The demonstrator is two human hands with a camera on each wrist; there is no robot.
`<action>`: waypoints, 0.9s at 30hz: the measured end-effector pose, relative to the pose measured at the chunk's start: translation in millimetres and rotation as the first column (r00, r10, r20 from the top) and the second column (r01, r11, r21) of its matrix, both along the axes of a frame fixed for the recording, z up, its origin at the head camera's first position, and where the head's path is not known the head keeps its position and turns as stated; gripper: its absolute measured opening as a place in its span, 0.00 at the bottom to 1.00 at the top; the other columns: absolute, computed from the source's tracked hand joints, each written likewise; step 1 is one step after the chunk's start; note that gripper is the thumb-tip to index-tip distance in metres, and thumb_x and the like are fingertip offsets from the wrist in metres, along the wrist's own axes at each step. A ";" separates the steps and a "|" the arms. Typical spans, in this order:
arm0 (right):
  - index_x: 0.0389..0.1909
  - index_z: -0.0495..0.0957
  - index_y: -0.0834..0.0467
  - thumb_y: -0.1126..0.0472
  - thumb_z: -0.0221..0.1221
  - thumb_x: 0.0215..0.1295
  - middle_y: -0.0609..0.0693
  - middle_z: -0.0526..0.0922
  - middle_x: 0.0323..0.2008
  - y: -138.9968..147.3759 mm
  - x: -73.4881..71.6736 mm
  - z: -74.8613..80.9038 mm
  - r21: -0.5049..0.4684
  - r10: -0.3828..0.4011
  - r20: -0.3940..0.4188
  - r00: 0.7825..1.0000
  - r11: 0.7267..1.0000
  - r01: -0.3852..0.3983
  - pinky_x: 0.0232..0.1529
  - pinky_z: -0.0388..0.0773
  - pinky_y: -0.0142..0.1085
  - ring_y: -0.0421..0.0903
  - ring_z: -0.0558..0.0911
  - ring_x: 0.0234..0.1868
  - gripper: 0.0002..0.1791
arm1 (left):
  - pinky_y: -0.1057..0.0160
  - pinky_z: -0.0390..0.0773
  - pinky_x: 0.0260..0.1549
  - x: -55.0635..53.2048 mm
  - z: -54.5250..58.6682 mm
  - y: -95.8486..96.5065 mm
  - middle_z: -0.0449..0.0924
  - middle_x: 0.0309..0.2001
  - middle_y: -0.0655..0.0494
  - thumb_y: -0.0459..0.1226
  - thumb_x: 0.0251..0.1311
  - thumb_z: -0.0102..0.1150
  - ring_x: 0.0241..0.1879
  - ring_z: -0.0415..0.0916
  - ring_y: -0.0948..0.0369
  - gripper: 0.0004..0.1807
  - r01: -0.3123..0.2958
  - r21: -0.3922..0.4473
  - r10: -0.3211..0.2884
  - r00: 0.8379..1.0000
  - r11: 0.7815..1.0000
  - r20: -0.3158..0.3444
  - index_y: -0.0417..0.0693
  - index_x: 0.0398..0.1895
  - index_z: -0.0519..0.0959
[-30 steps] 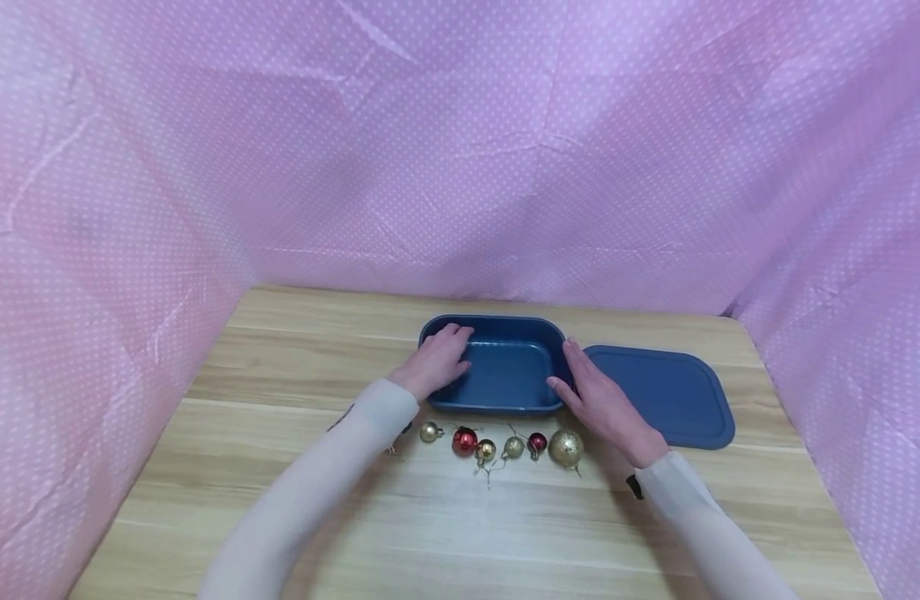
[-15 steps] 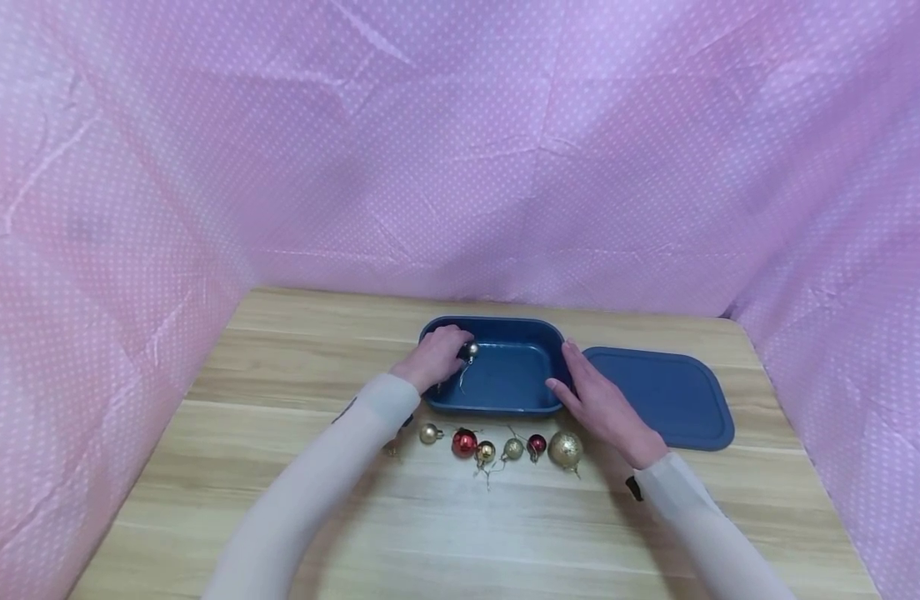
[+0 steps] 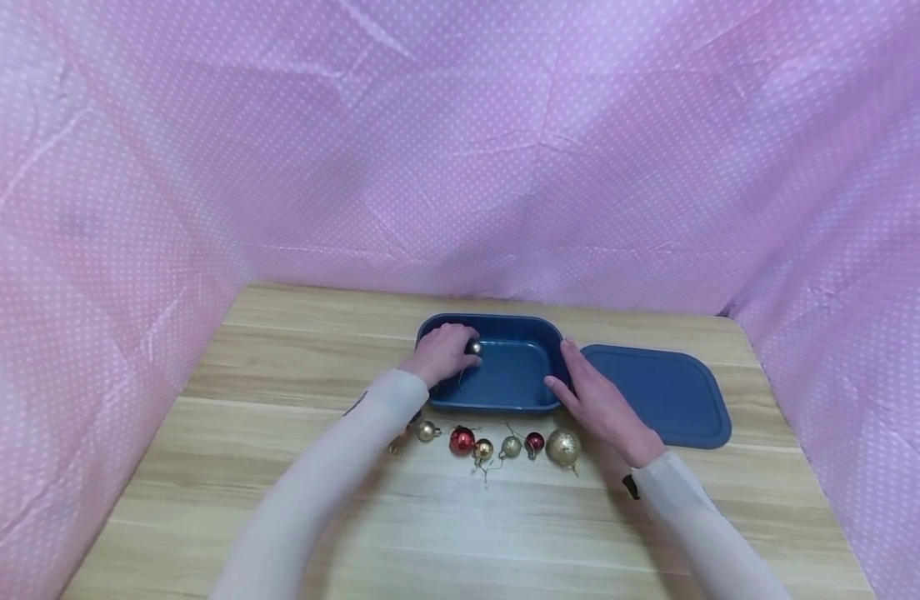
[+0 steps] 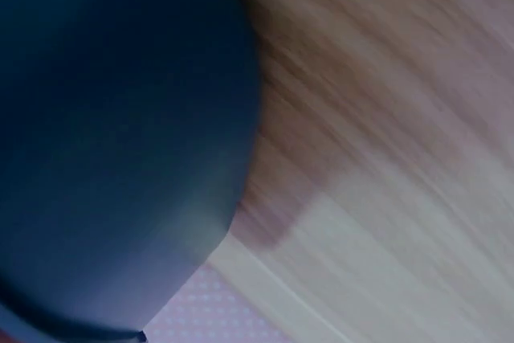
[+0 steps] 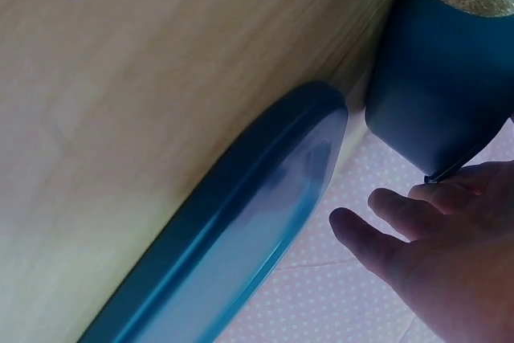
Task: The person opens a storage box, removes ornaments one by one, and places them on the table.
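Note:
Inside the left part of a dark blue rectangular box point(image 3: 515, 375), my left hand point(image 3: 443, 350) pinches a small shiny bauble point(image 3: 475, 347) between thumb and fingers. Its string dangles into the box. My right hand point(image 3: 598, 400) is open, straight fingers laid along the box's right rim, thumb over the inside. In the right wrist view, fingers point(image 5: 405, 214) show by the box's outer wall point(image 5: 442, 78). The left wrist view is filled by the box's outer side point(image 4: 136, 118); the left hand is hidden there.
A row of Christmas baubles lies before the box: a small gold one point(image 3: 426, 431), a red one point(image 3: 462, 441), a dark red one point(image 3: 534, 442), a large glittery gold one point(image 3: 563, 447) and others. The blue lid point(image 3: 658, 396) lies flat at the right. Pink dotted cloth point(image 3: 505, 208) surrounds the table.
The bauble, out of sight at first, has come into view at my left fingertips and now sits between thumb and fingers. My left hand shifted slightly right. The right hand has stayed at the rim.

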State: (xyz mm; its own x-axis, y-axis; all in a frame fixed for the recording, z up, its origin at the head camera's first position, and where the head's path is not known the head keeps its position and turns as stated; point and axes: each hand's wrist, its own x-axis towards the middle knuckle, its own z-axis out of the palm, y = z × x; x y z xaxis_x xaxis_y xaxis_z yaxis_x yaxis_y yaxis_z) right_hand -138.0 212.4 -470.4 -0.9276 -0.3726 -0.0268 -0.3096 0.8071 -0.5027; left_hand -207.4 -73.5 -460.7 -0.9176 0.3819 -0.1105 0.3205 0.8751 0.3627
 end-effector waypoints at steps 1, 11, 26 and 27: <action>0.83 0.44 0.62 0.35 0.44 0.80 0.62 0.46 0.82 -0.2 0.1 -0.3 0.001 0.001 0.001 1.000 1.000 -0.001 0.77 0.53 0.59 0.62 0.52 0.80 0.46 | 0.53 0.81 0.54 -0.1 0.1 0.3 0.86 0.52 0.50 0.45 0.65 0.71 0.52 0.81 0.54 0.23 -0.012 0.014 0.012 1.000 1.000 0.004 0.44 0.59 0.83; 0.83 0.43 0.61 0.34 0.44 0.80 0.60 0.45 0.83 -2.9 1.5 -1.5 -0.004 0.005 0.019 1.000 1.000 -0.005 0.77 0.53 0.58 0.60 0.51 0.81 0.47 | 0.55 0.83 0.47 1.3 -5.4 -1.3 0.88 0.43 0.55 0.41 0.65 0.71 0.42 0.82 0.58 0.12 -0.046 0.059 0.046 0.999 0.997 -0.007 0.47 0.48 0.87; 0.84 0.42 0.60 0.32 0.43 0.79 0.61 0.46 0.83 1.4 -0.8 -1.2 0.004 0.000 0.012 1.000 1.000 0.000 0.77 0.53 0.59 0.61 0.51 0.81 0.48 | 0.49 0.76 0.63 11.4 29.2 -2.4 0.83 0.61 0.50 0.42 0.69 0.67 0.62 0.79 0.51 0.19 -0.070 0.198 0.078 0.996 0.978 -0.034 0.47 0.61 0.83; 0.84 0.42 0.60 0.32 0.43 0.79 0.61 0.46 0.83 1.6 -0.6 -0.9 0.004 0.001 0.012 1.000 1.000 -0.001 0.77 0.53 0.59 0.61 0.51 0.81 0.48 | 0.49 0.75 0.64 14.6 33.8 -4.0 0.82 0.62 0.49 0.41 0.69 0.66 0.63 0.77 0.50 0.20 -0.079 0.224 0.088 0.996 0.971 -0.029 0.47 0.62 0.83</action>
State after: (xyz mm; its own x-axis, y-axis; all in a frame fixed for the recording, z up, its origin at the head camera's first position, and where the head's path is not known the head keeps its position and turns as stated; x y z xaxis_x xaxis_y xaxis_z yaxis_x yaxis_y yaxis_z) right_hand -138.6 214.0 -471.3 -0.9268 -0.3733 -0.0399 -0.3042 0.8088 -0.5033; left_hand -192.8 -77.4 -426.9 -0.9491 0.3149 0.0050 0.2676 0.7981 0.5399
